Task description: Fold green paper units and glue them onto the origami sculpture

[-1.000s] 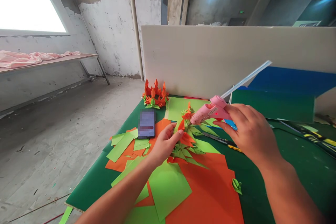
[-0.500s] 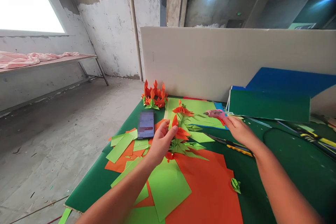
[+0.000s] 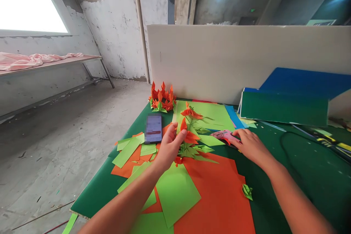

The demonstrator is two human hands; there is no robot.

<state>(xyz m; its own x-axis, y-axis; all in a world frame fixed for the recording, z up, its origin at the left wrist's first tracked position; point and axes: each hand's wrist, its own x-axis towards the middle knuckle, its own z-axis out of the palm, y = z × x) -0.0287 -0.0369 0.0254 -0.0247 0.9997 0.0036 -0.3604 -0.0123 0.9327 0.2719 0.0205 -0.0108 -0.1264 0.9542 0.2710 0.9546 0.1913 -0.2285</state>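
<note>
Between the thumb and fingers of my left hand [image 3: 170, 145] is an orange folded-paper flower [image 3: 190, 137]. Spiky green folded-paper leaves [image 3: 189, 150] spread out below and to the right of it. Another orange paper flower [image 3: 191, 112] sits just beyond. My right hand [image 3: 253, 148] is closed around the handle end of a pink hot glue gun [image 3: 221, 135], which lies low over the table with its nozzle toward the flowers. The yellow-handled tool beneath this hand is mostly hidden.
An orange paper crown [image 3: 162, 98] stands at the far left corner, near a phone [image 3: 153, 128]. Green sheets [image 3: 175, 193] and a large orange sheet [image 3: 216, 193] cover the front of the green table [image 3: 95, 190]. A white panel [image 3: 208, 62] rises behind. Yellow-black tools [image 3: 336, 146] lie right.
My right hand has brought the glue gun down and slightly left, over the yellow-handled tool. My left hand keeps its hold on the flower almost unmoved.
</note>
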